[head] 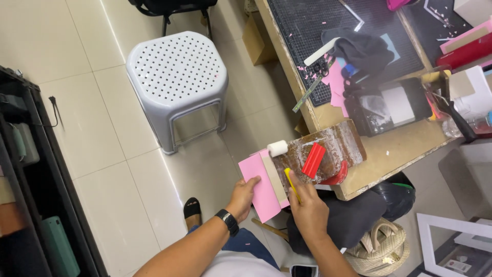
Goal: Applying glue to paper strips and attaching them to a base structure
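Left hand: the left hand [244, 194] is pinching the near-left edge of a pink card [260, 187], thumb lying flat on top, black watch on the wrist.
Right hand: the right hand [306, 204] is closed around a thin yellow stick [292, 183] that slants up toward the board.
Pink card: sticks out past the left end of a grubby wooden board [333, 144], with a beige strip [273, 177] running along its right side.
On the board: a red block [313, 160] lies in the middle, and a small white roller [277, 148] sits at the far-left corner.
Table: the workbench [394, 149] carries the board's right end.
Floor: a grey perforated stool [177, 77] stands far left on the tiles.
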